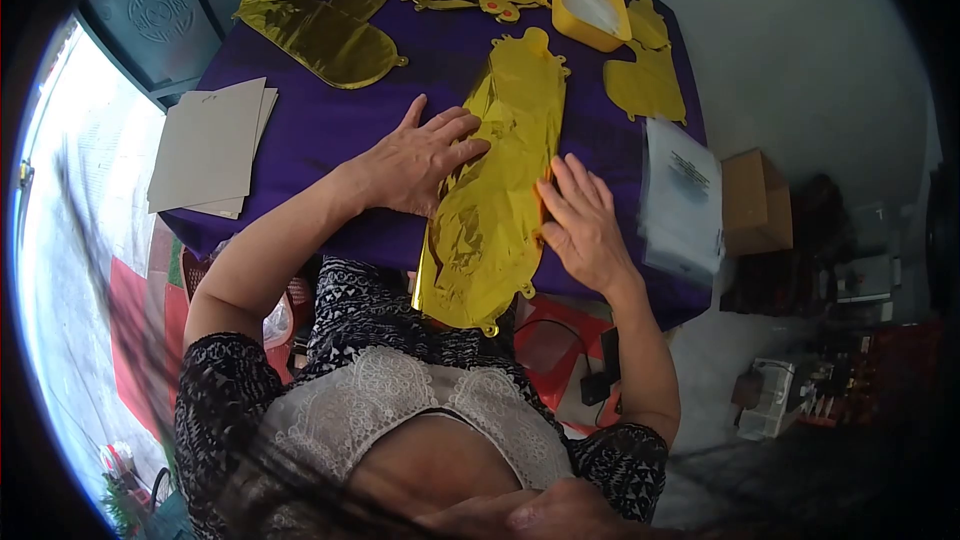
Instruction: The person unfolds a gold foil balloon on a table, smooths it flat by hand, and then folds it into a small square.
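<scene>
A flat gold foil balloon (495, 200) lies lengthwise on the purple-covered table (325, 145). Its near end hangs past the table edge toward my lap, and small tabs stick out along its outline. My left hand (415, 162) rests on the balloon's left edge with fingers spread and thumb apart. On the opposite edge, my right hand (585, 220) touches the foil, its fingers stretched out and gripping nothing. The foil between the hands looks creased and partly folded along its left side.
More gold foil balloons (325, 35) lie at the back. A yellow tub (592, 38) with white material stands beside a smaller gold piece (645, 80). Grey cardboard sheets (205, 150) are at left; clear plastic bags (680, 205) and a cardboard box (752, 202) are at right.
</scene>
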{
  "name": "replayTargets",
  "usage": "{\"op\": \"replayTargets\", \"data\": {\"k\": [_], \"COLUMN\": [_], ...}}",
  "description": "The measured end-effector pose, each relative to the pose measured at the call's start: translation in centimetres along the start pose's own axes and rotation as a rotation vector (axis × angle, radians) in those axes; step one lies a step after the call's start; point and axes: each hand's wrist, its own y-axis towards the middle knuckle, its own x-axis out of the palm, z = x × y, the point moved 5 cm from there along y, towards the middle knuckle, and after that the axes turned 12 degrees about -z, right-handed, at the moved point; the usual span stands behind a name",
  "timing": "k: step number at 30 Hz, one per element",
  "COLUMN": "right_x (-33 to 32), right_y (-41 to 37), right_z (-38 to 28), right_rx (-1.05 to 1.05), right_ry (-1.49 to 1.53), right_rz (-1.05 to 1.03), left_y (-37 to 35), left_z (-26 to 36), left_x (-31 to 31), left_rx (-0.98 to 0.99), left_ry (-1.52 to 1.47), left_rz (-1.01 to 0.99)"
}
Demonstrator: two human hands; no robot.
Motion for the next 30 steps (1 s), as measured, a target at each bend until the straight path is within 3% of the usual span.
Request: {"op": "replayTargets", "data": {"k": [7,17,30], "right_x": [0.6,2.5,2.9], "right_y": [3.3,4.1,4.2], "right_z": [2.0,1.8,1.8], "right_rx": [0.028,0.028,0.052], "right_ry": [0.001,-0.076,-0.076], "right_rz": [0.069,-0.039,-0.11], "left_y": [0.2,0.1,0.3], "left_z": [0.0,-0.1,-0.4], "left_x": [-0.1,0.2,0.8], "left_rx": [-0.007,0.014,-0.026], "left_ry": [-0.004,0.019,0.014], "left_rz": [-0.028,0.04,-0.021]}}
